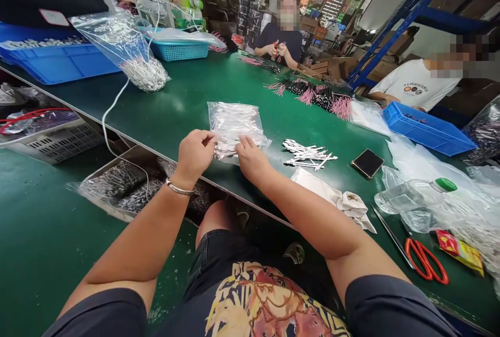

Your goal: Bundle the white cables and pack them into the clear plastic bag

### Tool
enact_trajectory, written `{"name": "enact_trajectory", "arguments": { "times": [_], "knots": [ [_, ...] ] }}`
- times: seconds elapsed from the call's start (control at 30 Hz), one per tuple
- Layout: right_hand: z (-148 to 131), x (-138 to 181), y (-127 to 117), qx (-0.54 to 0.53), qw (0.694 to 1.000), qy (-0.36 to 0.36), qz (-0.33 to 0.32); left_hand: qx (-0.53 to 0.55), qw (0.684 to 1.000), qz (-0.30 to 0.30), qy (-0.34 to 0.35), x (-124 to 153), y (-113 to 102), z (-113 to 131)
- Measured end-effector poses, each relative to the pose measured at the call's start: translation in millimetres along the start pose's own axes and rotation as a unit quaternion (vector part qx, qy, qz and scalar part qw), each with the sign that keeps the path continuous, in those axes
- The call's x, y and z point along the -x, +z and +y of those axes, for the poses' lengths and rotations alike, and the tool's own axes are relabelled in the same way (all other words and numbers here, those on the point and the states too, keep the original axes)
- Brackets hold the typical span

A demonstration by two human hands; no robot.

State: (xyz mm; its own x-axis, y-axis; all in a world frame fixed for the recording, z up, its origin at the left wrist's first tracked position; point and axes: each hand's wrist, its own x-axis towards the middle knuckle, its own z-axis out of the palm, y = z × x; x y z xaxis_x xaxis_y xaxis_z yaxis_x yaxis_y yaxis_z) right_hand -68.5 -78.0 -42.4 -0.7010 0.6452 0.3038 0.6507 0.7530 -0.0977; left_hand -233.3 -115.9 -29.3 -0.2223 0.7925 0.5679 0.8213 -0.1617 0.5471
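A clear plastic bag [234, 121] filled with small white cable pieces lies on the green table [183, 102] in front of me. My left hand [194, 153] is closed, pinching the bag's near left edge. My right hand [250, 157] rests on the bag's near right edge with its fingers pressed onto the plastic. A loose heap of white cable pieces [307, 153] lies just right of the bag.
A black phone [367, 163], a white cloth [339, 199], a plastic bottle [414, 196] and red scissors [425, 259] lie to the right. A larger bag of white parts [133, 55] and blue bins [58, 63] stand at left. Two other people work at the far side.
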Motion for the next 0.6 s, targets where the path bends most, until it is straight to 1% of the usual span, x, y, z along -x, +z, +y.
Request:
{"name": "enact_trajectory", "arguments": {
  "times": [0.07,0.17,0.3,0.37,0.5,0.6],
  "knots": [
    [1,-4,-1,0.041,0.998,0.054,-0.017,0.014,1.0,0.01,0.003,-4,-1,2],
    [5,-11,-4,0.062,0.99,0.113,-0.049,0.005,0.999,0.028,0.041,-5,-1,10],
    [11,-24,-7,0.079,0.979,0.177,-0.057,-0.025,0.997,0.039,0.067,-3,1,18],
    [11,-31,-9,0.083,0.978,0.183,-0.064,-0.038,0.996,0.037,0.073,-1,2,21],
    [10,-50,-9,0.078,0.987,0.135,-0.049,-0.058,0.994,0.034,0.091,1,6,24],
    [18,-67,-5,0.075,0.986,0.139,-0.045,-0.061,0.992,0.047,0.104,1,8,22]
  ]
}}
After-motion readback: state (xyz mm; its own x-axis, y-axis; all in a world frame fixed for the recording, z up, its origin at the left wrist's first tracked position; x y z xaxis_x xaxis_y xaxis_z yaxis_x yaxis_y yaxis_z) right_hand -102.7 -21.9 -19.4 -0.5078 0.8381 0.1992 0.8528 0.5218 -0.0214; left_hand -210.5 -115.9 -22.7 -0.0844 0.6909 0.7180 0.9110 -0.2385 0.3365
